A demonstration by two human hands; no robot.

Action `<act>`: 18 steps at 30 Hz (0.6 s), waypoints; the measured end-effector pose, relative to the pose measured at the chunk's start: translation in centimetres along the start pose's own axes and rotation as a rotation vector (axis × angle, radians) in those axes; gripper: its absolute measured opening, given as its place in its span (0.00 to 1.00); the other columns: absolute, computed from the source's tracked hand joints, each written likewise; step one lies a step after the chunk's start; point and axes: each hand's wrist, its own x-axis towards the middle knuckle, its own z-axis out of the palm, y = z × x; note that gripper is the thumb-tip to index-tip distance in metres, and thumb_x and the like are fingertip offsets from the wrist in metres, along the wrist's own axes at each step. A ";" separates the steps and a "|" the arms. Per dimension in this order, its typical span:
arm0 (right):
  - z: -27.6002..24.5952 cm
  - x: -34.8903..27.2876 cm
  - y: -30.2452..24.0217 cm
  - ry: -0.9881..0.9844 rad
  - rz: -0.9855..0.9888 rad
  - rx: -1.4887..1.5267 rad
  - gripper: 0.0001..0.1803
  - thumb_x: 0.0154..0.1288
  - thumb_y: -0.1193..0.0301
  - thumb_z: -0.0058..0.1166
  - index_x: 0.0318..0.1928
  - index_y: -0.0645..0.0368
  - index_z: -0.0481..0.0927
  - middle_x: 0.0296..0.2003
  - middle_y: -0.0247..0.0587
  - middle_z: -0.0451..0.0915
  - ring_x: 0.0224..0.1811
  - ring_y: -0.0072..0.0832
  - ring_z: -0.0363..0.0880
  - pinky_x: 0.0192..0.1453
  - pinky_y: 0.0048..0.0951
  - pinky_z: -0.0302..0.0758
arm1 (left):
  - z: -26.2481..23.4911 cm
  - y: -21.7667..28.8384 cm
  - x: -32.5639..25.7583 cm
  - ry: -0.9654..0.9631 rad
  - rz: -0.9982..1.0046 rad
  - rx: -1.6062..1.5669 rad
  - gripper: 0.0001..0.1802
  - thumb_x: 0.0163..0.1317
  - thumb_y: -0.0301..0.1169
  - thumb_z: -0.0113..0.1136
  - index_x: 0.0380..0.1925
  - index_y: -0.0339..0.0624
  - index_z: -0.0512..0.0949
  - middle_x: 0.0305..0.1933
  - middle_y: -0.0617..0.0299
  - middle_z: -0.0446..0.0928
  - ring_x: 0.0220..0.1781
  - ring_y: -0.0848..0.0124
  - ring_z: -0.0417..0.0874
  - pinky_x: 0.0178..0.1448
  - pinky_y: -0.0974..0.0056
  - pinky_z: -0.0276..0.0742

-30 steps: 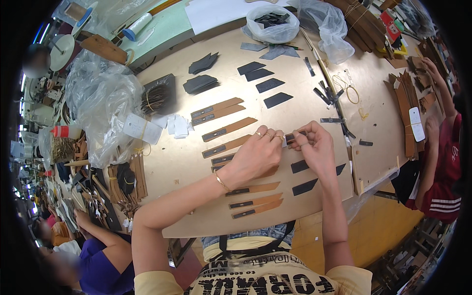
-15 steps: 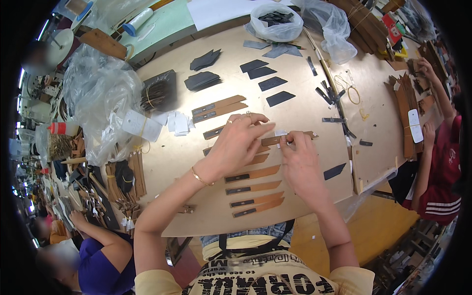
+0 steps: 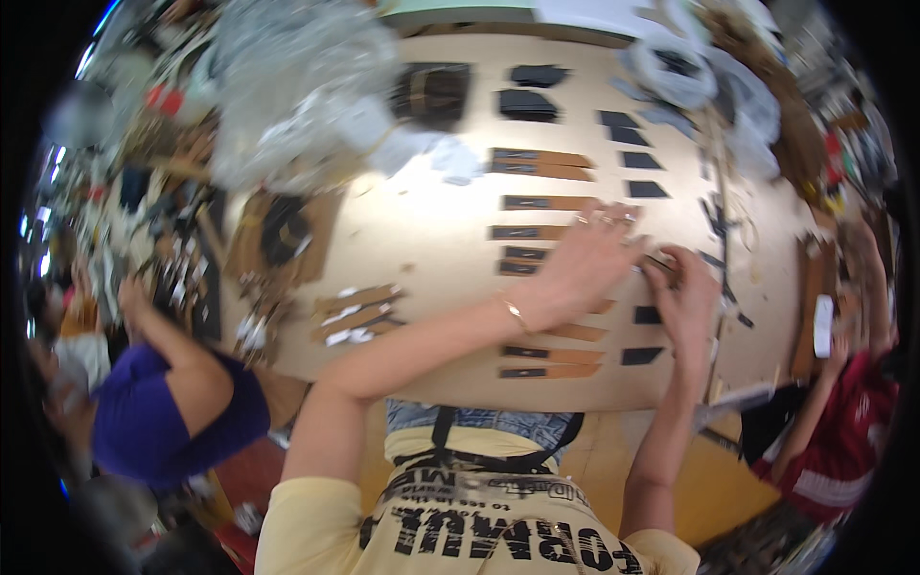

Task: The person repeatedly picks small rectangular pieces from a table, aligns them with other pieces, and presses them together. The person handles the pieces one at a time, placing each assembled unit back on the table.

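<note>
Strip (image 3: 660, 262), blurry and partly hidden, in pinch of right hand (image 3: 688, 290), left hand (image 3: 586, 270) alongside, its hold unclear.

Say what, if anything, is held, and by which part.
The right hand seems to pinch a small dark piece; blur hides by which part. Whether the left hand holds anything cannot be told.

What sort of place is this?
Probably a workshop, perhaps for leather goods, though the material is uncertain: brown strips lie in rows on a table near stacked dark pieces, and a person in purple and another in red are nearby.
</note>
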 end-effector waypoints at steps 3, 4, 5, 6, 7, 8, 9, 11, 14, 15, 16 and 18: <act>-0.1 0.2 1.0 -0.023 0.022 0.245 0.12 0.62 0.69 0.66 0.42 0.62 0.82 0.34 0.39 0.82 0.39 0.26 0.78 0.48 0.30 0.74 | -0.7 2.6 -2.6 0.374 -0.147 -0.188 0.32 0.49 0.25 0.68 0.58 0.43 0.75 0.64 0.48 0.71 0.65 0.53 0.72 0.68 0.48 0.63; -0.3 0.2 0.9 -0.038 0.095 0.303 0.11 0.62 0.70 0.66 0.40 0.64 0.82 0.33 0.37 0.82 0.38 0.24 0.77 0.47 0.27 0.74 | -1.3 3.3 -4.6 0.394 -0.158 -0.223 0.32 0.48 0.25 0.68 0.58 0.44 0.75 0.63 0.49 0.72 0.63 0.55 0.73 0.67 0.48 0.63; -0.5 0.0 0.7 -0.017 0.071 0.362 0.10 0.63 0.71 0.65 0.39 0.65 0.81 0.32 0.35 0.81 0.38 0.22 0.76 0.48 0.27 0.73 | -1.9 4.3 -6.5 0.413 -0.162 -0.260 0.32 0.47 0.24 0.69 0.58 0.45 0.76 0.62 0.50 0.72 0.62 0.56 0.74 0.67 0.48 0.63; -0.9 0.0 0.1 -0.011 0.167 0.384 0.09 0.63 0.72 0.65 0.39 0.65 0.81 0.32 0.33 0.80 0.37 0.20 0.74 0.48 0.27 0.73 | -2.6 4.8 -8.1 0.404 -0.161 -0.307 0.33 0.47 0.24 0.69 0.58 0.45 0.76 0.62 0.51 0.73 0.60 0.57 0.75 0.66 0.49 0.63; -1.0 -0.1 -0.8 -0.005 0.122 0.441 0.09 0.63 0.73 0.65 0.40 0.65 0.81 0.32 0.33 0.80 0.37 0.20 0.75 0.48 0.26 0.73 | -3.6 5.0 -9.8 0.427 -0.174 -0.366 0.31 0.47 0.23 0.69 0.57 0.46 0.78 0.61 0.52 0.73 0.58 0.58 0.76 0.65 0.49 0.64; -1.1 -0.3 -2.1 -0.001 0.132 0.490 0.09 0.63 0.73 0.64 0.40 0.64 0.81 0.32 0.33 0.80 0.38 0.20 0.75 0.48 0.26 0.73 | -5.1 5.0 -11.5 0.421 -0.185 -0.432 0.30 0.48 0.23 0.69 0.56 0.47 0.79 0.61 0.54 0.73 0.56 0.59 0.78 0.64 0.50 0.66; -1.2 -0.8 -3.7 0.011 0.185 0.521 0.08 0.63 0.74 0.64 0.40 0.64 0.81 0.33 0.33 0.81 0.38 0.20 0.76 0.49 0.26 0.73 | -6.9 4.7 -13.0 0.395 -0.180 -0.495 0.29 0.49 0.23 0.69 0.55 0.47 0.80 0.60 0.55 0.74 0.53 0.59 0.79 0.63 0.51 0.67; -0.3 -1.5 -7.8 -0.110 0.053 0.603 0.09 0.62 0.73 0.65 0.41 0.62 0.82 0.33 0.33 0.81 0.39 0.20 0.76 0.49 0.26 0.74 | -11.6 4.0 -15.4 0.417 -0.260 -0.794 0.24 0.56 0.21 0.66 0.55 0.46 0.78 0.56 0.56 0.75 0.54 0.62 0.80 0.60 0.55 0.72; 3.4 -2.9 -15.5 -0.359 -0.050 0.791 0.11 0.60 0.72 0.67 0.43 0.61 0.83 0.34 0.33 0.83 0.39 0.22 0.79 0.49 0.26 0.75 | -17.8 4.3 -16.6 0.690 -0.194 -1.056 0.16 0.56 0.23 0.68 0.46 0.47 0.84 0.52 0.57 0.78 0.48 0.66 0.82 0.48 0.61 0.75; 4.9 -3.2 -18.0 -0.404 -0.183 0.765 0.13 0.58 0.72 0.68 0.43 0.60 0.83 0.35 0.36 0.83 0.39 0.25 0.80 0.49 0.27 0.76 | -19.0 4.3 -16.4 0.652 -0.166 -1.272 0.13 0.56 0.24 0.69 0.43 0.47 0.86 0.51 0.57 0.79 0.47 0.65 0.83 0.47 0.61 0.76; 6.1 -3.7 -20.2 -0.447 -0.311 0.708 0.13 0.59 0.69 0.68 0.42 0.60 0.83 0.35 0.41 0.83 0.38 0.30 0.81 0.47 0.28 0.78 | -20.3 4.4 -16.1 0.615 -0.149 -1.487 0.10 0.56 0.26 0.70 0.39 0.47 0.87 0.49 0.57 0.80 0.47 0.65 0.83 0.46 0.62 0.76; 8.9 -4.1 -24.0 -0.680 -0.202 0.775 0.14 0.61 0.65 0.66 0.44 0.58 0.83 0.39 0.42 0.82 0.43 0.34 0.79 0.52 0.35 0.74 | -20.9 2.8 -15.0 0.441 0.116 -1.688 0.11 0.53 0.25 0.70 0.39 0.45 0.87 0.52 0.54 0.80 0.48 0.62 0.83 0.48 0.61 0.77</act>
